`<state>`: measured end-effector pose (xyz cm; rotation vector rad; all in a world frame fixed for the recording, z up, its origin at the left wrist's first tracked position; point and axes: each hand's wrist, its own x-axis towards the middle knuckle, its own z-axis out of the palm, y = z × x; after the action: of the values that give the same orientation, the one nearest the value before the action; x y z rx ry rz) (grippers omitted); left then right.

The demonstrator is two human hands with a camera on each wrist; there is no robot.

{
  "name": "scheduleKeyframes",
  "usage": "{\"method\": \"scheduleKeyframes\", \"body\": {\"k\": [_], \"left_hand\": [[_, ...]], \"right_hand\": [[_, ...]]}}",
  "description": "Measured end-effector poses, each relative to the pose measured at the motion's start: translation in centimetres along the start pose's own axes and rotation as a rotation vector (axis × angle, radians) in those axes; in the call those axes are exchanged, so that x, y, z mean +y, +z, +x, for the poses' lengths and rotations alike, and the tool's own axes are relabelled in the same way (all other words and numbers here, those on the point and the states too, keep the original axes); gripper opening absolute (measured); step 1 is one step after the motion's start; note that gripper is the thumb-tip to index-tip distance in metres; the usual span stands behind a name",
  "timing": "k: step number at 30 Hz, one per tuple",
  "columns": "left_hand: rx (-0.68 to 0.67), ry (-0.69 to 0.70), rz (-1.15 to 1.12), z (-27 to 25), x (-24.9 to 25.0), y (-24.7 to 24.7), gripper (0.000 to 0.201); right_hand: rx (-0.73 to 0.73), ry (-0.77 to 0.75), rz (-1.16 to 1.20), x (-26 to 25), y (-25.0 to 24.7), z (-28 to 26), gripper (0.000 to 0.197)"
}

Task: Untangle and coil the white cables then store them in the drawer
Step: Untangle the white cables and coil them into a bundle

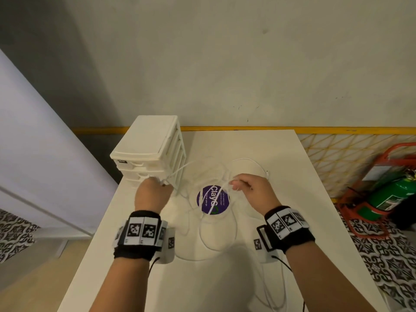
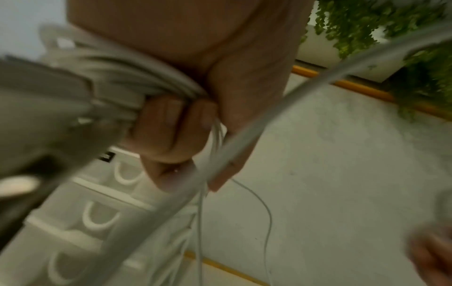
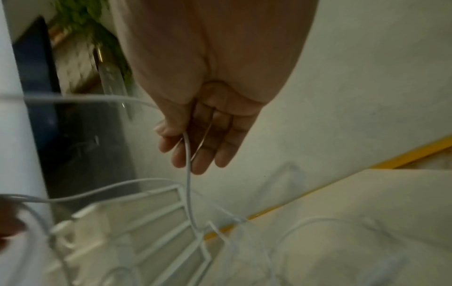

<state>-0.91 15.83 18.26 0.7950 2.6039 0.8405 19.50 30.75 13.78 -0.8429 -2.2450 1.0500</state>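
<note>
Thin white cables (image 1: 216,242) lie in loose tangled loops on the white table (image 1: 292,221), around a purple sticker. My left hand (image 1: 157,184) is held just in front of the white drawer unit (image 1: 148,145). In the left wrist view its fingers (image 2: 171,123) are curled round a bundle of coiled cable (image 2: 117,77). My right hand (image 1: 236,183) is raised over the table's middle, to the right of the left hand. There the thumb and forefinger pinch a single cable strand (image 3: 188,174), which hangs down toward the loops. The drawers (image 2: 97,218) look closed.
A round purple sticker (image 1: 213,199) marks the table's middle. The drawer unit stands at the table's back left corner, against the wall. Off the right edge are a yellow mesh fence (image 1: 337,154) and a green fire extinguisher (image 1: 391,194) in a red stand.
</note>
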Motion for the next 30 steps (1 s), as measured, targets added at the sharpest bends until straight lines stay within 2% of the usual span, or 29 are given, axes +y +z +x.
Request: {"method": "scheduleKeyframes", "body": {"k": [2,5,7,9,10,13,18,20,22,25,28,30], "left_hand": [[-0.029,0.025,-0.169,-0.9,1.3,1.0,0.022],[-0.21,-0.013,-0.512,-2.3,3.4,1.7,0.037],[-0.364,0.052,-0.528,-3.2,4.3,2.0,0.034],[-0.424,0.137,-0.482,-3.6,4.6,2.3,0.03],[-0.405,0.147,-0.473,-3.5,4.6,2.3,0.031],[-0.214,0.078,-0.592,-2.4,3.9,0.7,0.027],[0.217,0.007,-0.775,-0.4,2.0,-2.9,0.02],[0.3,-0.049,-0.85,-0.2,1.4,-3.0,0.022],[0.268,-0.018,-0.683,-0.5,1.2,-2.7,0.031],[0.123,0.078,-0.415,-1.3,2.0,-1.0,0.037],[0.049,0.157,-0.34,-2.2,3.6,1.5,0.053],[-0.066,0.194,-0.417,-3.1,4.9,2.8,0.055]], "right_hand": [[-0.047,-0.079,0.033,-1.7,0.9,0.1,0.015],[-0.107,-0.164,-0.026,-3.4,1.9,0.3,0.014],[-0.081,-0.201,-0.017,-4.3,2.3,0.3,0.014],[-0.064,-0.179,0.049,-4.4,2.3,0.5,0.012],[-0.072,-0.134,0.09,-4.2,2.2,0.6,0.01],[-0.121,0.028,0.089,-2.1,0.8,0.7,0.027],[-0.142,0.153,-0.013,2.8,-1.1,-0.6,0.025],[-0.139,0.211,-0.001,3.7,-1.9,-0.7,0.021],[-0.111,0.205,0.029,3.6,-2.6,-0.6,0.018],[-0.135,0.137,0.011,1.3,-2.6,0.4,0.012],[-0.261,0.061,-0.139,-1.4,-1.3,1.5,0.019],[-0.293,0.006,-0.18,-3.3,-0.4,1.7,0.017]]}}
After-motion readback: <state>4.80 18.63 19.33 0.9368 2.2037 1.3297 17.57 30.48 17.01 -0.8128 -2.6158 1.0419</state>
